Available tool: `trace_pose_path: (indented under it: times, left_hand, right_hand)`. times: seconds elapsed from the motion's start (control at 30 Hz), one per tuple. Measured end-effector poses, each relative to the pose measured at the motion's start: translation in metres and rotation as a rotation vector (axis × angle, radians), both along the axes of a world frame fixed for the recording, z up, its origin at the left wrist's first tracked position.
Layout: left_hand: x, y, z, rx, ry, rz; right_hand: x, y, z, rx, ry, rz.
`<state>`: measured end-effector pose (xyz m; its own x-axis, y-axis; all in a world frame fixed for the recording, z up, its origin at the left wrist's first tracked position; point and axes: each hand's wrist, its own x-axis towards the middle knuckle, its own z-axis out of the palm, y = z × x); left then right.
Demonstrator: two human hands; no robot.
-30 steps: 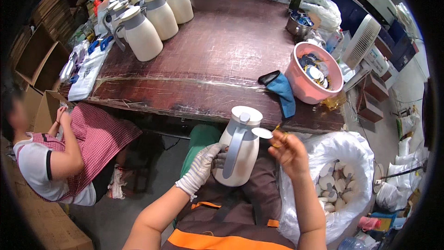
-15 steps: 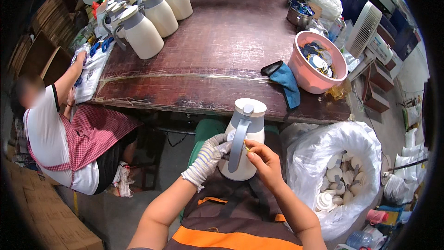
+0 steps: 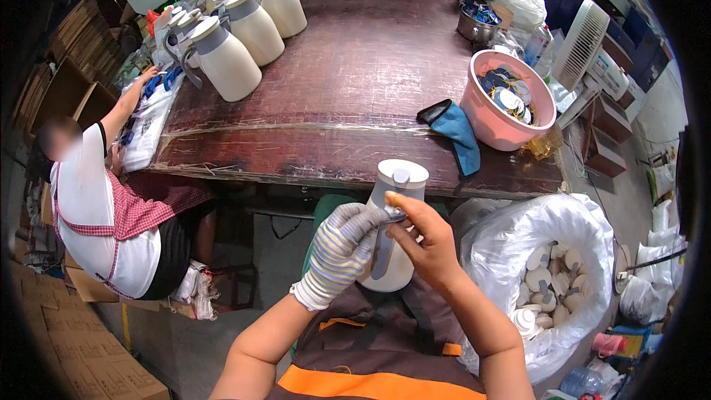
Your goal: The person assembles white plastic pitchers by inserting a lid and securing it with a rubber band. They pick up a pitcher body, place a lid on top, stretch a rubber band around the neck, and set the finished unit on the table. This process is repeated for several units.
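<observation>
A cream thermos jug [image 3: 404,270] with a grey collar, a white lid and a grey handle [image 3: 381,255] stands upright in front of me, close to the table edge, its handle toward me. My left hand [image 3: 342,243], in a striped knit glove, has its fingers closed at the handle's upper part. From the other side my bare right hand [image 3: 424,238] meets it, thumb and forefinger bent together. Between the fingertips shows the dark edge of a small tag [image 3: 398,216]; the fingers hide most of it, and its string cannot be made out.
A pink basin [image 3: 474,92] of round tags with yellow strings and a blue cloth sleeve [image 3: 461,141] lie on the table [image 3: 333,104]. Several jugs [image 3: 229,67] stand far left. A plastic-lined bag [image 3: 485,252] holds pale lids at right. A co-worker [image 3: 111,215] sits at left.
Both hands have risen along the handle and come together at its upper part, over the tag. The co-worker's arm has reached farther along the table's left side.
</observation>
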<state>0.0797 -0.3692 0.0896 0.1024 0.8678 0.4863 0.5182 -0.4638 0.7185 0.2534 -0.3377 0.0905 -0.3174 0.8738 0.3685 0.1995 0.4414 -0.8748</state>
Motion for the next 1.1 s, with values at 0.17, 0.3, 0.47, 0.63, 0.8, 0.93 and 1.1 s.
trace_pose_path:
  times: [0.17, 0.3, 0.47, 0.63, 0.8, 0.93, 1.1]
  left_hand:
    - [0.016, -0.004, -0.029, -0.313, -0.585, 0.051]
    - [0.02, -0.003, -0.035, -0.811, -0.969, -0.137]
    - [0.004, -0.007, -0.038, -0.689, -1.009, 0.025]
    - [-0.012, -0.018, -0.034, -0.694, -0.801, 0.014]
    - [-0.013, -0.013, -0.01, -0.693, -0.546, 0.056]
    - [-0.012, -0.015, -0.007, -0.712, -0.514, 0.045]
    - [-0.012, -0.011, -0.013, -0.751, -0.469, 0.072]
  right_hand:
    - [-0.006, 0.01, -0.002, 0.228, -0.122, -0.09]
    - [0.005, 0.02, 0.002, 0.216, -0.231, -0.233]
    - [0.06, 0.042, -0.034, -0.288, 0.083, -0.346]
    - [0.062, 0.004, -0.073, -0.687, 0.542, 0.084]
    - [0.041, -0.022, -0.048, -0.58, 0.445, 0.148]
    - [0.035, -0.038, -0.043, -0.701, 0.602, 0.016]
    - [0.021, -0.056, -0.052, -0.506, 0.459, -0.047]
